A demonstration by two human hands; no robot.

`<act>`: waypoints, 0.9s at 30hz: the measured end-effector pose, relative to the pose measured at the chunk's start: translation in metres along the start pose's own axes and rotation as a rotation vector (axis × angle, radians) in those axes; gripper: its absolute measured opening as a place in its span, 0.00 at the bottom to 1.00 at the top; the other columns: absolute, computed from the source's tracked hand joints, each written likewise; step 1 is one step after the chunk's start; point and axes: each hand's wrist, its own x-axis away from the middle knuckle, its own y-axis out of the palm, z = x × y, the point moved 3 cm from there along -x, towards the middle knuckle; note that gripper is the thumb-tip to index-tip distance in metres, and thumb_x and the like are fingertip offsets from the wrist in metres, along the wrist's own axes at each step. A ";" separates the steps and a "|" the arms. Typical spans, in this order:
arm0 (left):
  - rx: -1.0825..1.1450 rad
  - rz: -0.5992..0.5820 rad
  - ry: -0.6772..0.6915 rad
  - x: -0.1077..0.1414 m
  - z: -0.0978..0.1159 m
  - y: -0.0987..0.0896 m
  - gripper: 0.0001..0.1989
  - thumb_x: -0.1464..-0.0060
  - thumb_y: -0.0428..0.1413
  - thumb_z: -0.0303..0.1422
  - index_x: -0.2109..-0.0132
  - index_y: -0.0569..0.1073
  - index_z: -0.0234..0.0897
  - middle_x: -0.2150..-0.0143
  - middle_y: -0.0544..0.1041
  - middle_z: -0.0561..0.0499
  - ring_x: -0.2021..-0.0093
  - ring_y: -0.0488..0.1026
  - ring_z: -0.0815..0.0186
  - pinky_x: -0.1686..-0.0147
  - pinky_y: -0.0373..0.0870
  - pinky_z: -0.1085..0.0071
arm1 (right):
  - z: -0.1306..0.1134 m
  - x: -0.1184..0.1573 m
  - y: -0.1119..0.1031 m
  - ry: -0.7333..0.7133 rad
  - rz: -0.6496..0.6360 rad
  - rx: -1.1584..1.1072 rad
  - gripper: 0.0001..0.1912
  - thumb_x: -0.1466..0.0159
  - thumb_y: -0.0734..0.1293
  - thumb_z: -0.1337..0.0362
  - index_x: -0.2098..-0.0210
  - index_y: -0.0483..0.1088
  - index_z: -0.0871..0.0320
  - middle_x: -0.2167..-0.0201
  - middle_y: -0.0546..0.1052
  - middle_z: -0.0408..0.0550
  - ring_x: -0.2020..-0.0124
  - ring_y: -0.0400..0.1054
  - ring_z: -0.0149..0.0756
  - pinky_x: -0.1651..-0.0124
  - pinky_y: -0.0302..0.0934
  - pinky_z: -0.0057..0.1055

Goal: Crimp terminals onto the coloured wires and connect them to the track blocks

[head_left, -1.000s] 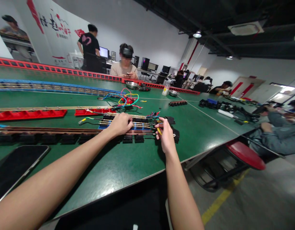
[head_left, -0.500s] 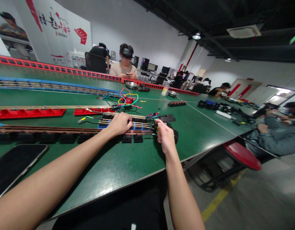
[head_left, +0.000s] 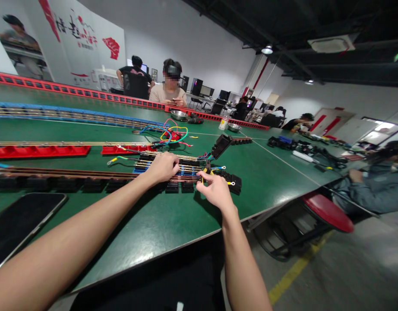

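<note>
My left hand [head_left: 165, 167] is closed over the long assembly of black and blue blocks with metal rods [head_left: 189, 169]; what its fingers grip is hidden. At the assembly's right end, my right hand [head_left: 215, 188] is closed on small pliers with yellow handles [head_left: 208, 169], their dark jaws pointing away from me. Beside them a black block [head_left: 221, 146] stands tilted up, with thin wires running to it. Ring-ended wires [head_left: 231, 183] stick out to the right of the pliers. Another black block [head_left: 236, 185] lies near my right fingers.
Red strips [head_left: 40, 152], a blue strip [head_left: 72, 113] and coiled coloured wires [head_left: 173, 134] lie on the green table [head_left: 173, 224]. A phone [head_left: 27, 220] is at the left. Metal bowls [head_left: 178, 115], a bottle [head_left: 223, 123] and a red stool [head_left: 328, 211] are further off. Several people sit around.
My right hand has moved slightly left and turned, and the pliers now show at the rods' end. The black block beside them has swung from lying flat to tilted up. My left hand stays put.
</note>
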 end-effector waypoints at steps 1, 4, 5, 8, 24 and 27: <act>0.002 0.001 0.000 0.000 0.000 0.000 0.12 0.45 0.48 0.31 0.64 0.77 0.35 0.62 0.79 0.43 0.58 0.74 0.55 0.57 0.67 0.62 | -0.002 0.001 0.000 0.008 -0.007 0.046 0.21 0.45 0.66 0.58 0.54 0.80 0.51 0.74 0.79 0.45 0.75 0.66 0.35 0.66 0.58 0.29; 0.008 0.005 0.000 0.000 0.000 0.000 0.12 0.45 0.48 0.31 0.64 0.77 0.35 0.62 0.79 0.43 0.59 0.74 0.56 0.57 0.67 0.62 | -0.005 0.003 0.002 0.030 0.010 0.141 0.21 0.44 0.65 0.57 0.53 0.79 0.48 0.74 0.79 0.46 0.75 0.67 0.37 0.66 0.57 0.29; 0.009 0.004 0.000 0.000 0.000 0.000 0.12 0.45 0.48 0.31 0.64 0.77 0.35 0.62 0.79 0.44 0.59 0.74 0.56 0.57 0.67 0.63 | -0.006 0.003 0.003 0.036 0.029 0.160 0.21 0.44 0.65 0.57 0.52 0.78 0.47 0.74 0.79 0.46 0.74 0.68 0.37 0.66 0.57 0.30; 0.009 -0.004 -0.005 0.000 0.001 -0.001 0.12 0.45 0.48 0.31 0.64 0.76 0.35 0.63 0.79 0.44 0.58 0.74 0.56 0.57 0.67 0.63 | -0.007 0.004 0.006 0.040 0.080 0.174 0.21 0.41 0.64 0.56 0.50 0.77 0.47 0.74 0.79 0.46 0.74 0.69 0.38 0.66 0.57 0.30; 0.038 -0.018 -0.008 0.000 0.002 -0.001 0.12 0.44 0.48 0.30 0.64 0.76 0.35 0.62 0.78 0.43 0.58 0.74 0.56 0.56 0.68 0.62 | -0.011 -0.001 0.011 0.009 0.070 -0.213 0.20 0.34 0.60 0.48 0.53 0.73 0.54 0.85 0.62 0.37 0.81 0.57 0.31 0.75 0.47 0.27; 0.061 0.002 0.003 0.001 0.002 -0.002 0.11 0.44 0.47 0.30 0.64 0.75 0.35 0.56 0.77 0.42 0.57 0.74 0.57 0.54 0.69 0.63 | -0.006 -0.004 0.013 0.042 0.034 -0.401 0.22 0.37 0.63 0.46 0.53 0.70 0.55 0.86 0.57 0.33 0.84 0.53 0.29 0.77 0.44 0.25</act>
